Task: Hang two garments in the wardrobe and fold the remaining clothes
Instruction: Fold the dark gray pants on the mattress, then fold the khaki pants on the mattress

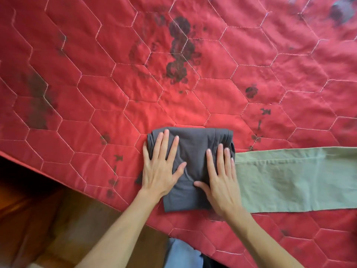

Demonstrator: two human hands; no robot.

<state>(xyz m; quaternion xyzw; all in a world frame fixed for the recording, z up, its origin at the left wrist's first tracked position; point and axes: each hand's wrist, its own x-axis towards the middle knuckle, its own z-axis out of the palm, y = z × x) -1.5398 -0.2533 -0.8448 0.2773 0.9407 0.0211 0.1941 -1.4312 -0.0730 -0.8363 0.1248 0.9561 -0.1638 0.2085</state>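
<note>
A dark grey garment, folded into a compact rectangle, lies on the red quilted bedspread near its front edge. My left hand lies flat on the garment's left half, fingers straight and spread. My right hand presses flat on its right half, thumb pointing left. A pale green garment lies spread flat to the right, its left end tucked under the grey one and my right hand.
The red bedspread has a hexagon stitch pattern and dark flower prints. Its edge runs diagonally at lower left, with brown wooden floor below. Blue fabric shows at the bottom between my arms.
</note>
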